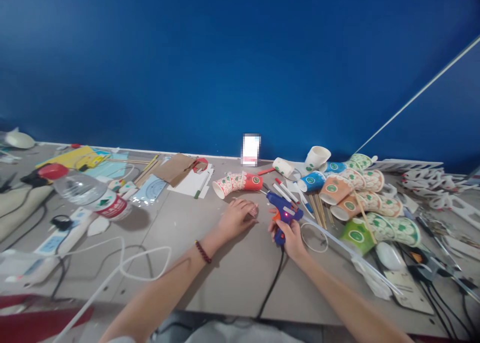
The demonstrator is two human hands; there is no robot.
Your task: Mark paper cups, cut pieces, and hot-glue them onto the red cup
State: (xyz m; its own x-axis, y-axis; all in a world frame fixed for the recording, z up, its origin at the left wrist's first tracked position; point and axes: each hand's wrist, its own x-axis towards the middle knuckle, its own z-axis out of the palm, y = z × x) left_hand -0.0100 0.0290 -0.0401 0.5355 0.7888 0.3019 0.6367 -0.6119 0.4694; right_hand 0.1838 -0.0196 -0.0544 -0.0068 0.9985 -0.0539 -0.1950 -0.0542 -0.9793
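Note:
My right hand (290,235) is wrapped round the handle of a blue hot glue gun (282,205) with an orange trigger and a lit red light. A long clear glue stick (348,250) sticks out of its back, and its nozzle points up and left. On the table to the left of it, my left hand (236,219) is closed with fingers curled; a small pinkish thing shows at the fingertips, too small to name. Just beyond that hand, two nested red patterned paper cups (238,183) lie on their side.
Paper cups (375,203) in several colours lie at the right, with markers (283,190) and wooden sticks (318,208) beside them. Scissors (431,183) pile up far right. At the left are a water bottle (88,195), a power strip (56,243) and cardboard (178,168). A phone (251,149) leans against the wall.

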